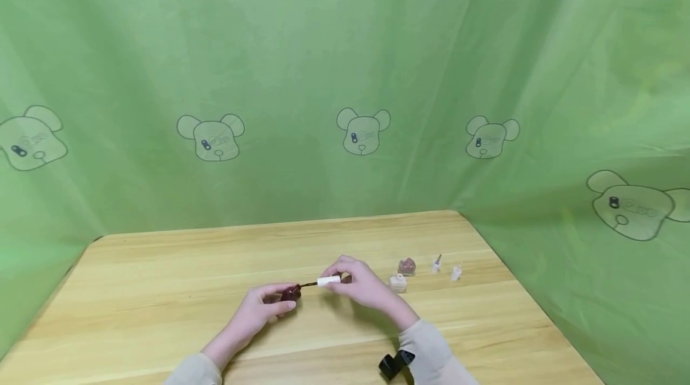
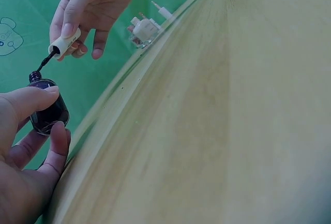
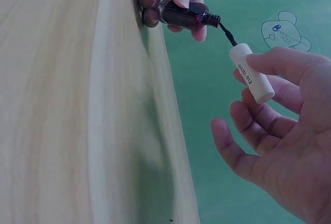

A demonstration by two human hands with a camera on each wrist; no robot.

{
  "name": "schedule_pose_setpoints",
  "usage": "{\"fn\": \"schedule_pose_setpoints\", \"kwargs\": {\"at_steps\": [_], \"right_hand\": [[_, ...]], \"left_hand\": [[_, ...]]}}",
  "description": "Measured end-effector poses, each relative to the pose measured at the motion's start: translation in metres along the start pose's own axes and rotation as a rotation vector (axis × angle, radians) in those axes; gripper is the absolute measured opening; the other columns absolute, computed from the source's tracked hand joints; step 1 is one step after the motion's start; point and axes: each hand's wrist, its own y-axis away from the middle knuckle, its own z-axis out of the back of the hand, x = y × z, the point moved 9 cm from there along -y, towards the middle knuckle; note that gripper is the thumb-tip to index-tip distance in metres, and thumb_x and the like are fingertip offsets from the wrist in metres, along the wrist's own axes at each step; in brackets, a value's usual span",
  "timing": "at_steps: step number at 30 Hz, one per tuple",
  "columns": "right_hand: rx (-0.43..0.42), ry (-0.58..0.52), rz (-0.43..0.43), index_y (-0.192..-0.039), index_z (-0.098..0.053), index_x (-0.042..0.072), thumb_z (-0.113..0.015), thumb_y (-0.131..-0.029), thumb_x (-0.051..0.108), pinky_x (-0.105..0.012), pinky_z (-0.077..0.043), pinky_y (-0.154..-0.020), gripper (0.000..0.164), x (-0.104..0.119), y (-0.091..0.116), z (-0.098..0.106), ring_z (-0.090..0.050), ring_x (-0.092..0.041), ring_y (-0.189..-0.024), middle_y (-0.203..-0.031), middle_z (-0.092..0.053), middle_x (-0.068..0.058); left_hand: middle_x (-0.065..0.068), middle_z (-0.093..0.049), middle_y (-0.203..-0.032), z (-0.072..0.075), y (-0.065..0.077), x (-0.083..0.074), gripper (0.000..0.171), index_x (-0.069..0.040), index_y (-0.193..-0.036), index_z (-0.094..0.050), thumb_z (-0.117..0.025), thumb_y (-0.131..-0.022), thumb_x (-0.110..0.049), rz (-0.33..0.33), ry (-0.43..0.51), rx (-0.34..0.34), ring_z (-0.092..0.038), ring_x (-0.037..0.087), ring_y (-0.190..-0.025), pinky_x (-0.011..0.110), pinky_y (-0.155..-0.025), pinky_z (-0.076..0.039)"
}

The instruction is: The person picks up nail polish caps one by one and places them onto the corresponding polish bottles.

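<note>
Pinches the bottle (image 3: 184,16) in the left hand (image 1: 252,313), over the table (image 1: 162,265), and the cap (image 3: 253,81) in the right hand (image 1: 363,283), with the brush (image 3: 228,35) tip at the bottle's neck (image 3: 213,20). Best to move just 1 hand, lining up brush with neck to avoid smearing the rim.

The head camera looks forward and down from farther off, green curtain (image 1: 291,61) above and wooden table (image 1: 135,301) below, the left hand (image 1: 259,312) and right hand (image 1: 361,283) small near bottom centre. The left wrist camera sits close to its hand, at lower left, facing the other at upper left, the table slanting; the right wrist camera, also tilted, has its hand large at lower right, the other at top centre. All three views share the dark bottle (image 2: 50,107) and white cap (image 2: 66,43)
</note>
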Motion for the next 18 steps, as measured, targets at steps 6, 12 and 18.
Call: {"fn": "schedule_pose_setpoints", "kwargs": {"at_steps": [6, 12, 18], "right_hand": [[0.005, 0.005, 0.012, -0.105, -0.072, 0.012, -0.069, -0.087, 0.017, -0.021, -0.052, -0.083, 0.019, 0.0011, 0.0004, -0.0014, -0.056, -0.009, -0.091, -0.098, -0.064, 0.001], [0.014, 0.003, 0.020, -0.105, -0.072, 0.012, -0.069, -0.087, 0.016, -0.020, -0.052, -0.082, 0.019, 0.0026, 0.0003, -0.0023, -0.056, -0.010, -0.090, -0.097, -0.064, 0.000], [0.022, 0.012, 0.011, -0.106, -0.072, 0.012, -0.069, -0.087, 0.016, -0.020, -0.051, -0.081, 0.019, 0.0021, -0.0003, -0.0026, -0.055, -0.008, -0.089, -0.096, -0.062, 0.001]], "left_hand": [[0.018, -0.068, -0.117, -0.0007, 0.0017, -0.0034, 0.046, -0.004, -0.126, -0.063, -0.075, -0.083, -0.016, -0.021, -0.013, 0.002, -0.062, 0.010, -0.085, 0.023, -0.072, -0.055], [0.019, -0.066, -0.123, -0.0004, 0.0022, -0.0010, 0.046, -0.008, -0.126, -0.064, -0.076, -0.082, -0.017, -0.005, -0.045, -0.002, -0.062, 0.010, -0.090, 0.023, -0.068, -0.055], [0.018, -0.066, -0.123, -0.0007, -0.0001, 0.0018, 0.046, -0.011, -0.127, -0.065, -0.076, -0.083, -0.019, 0.002, -0.071, 0.014, -0.059, 0.013, -0.086, 0.023, -0.061, -0.052]]}}
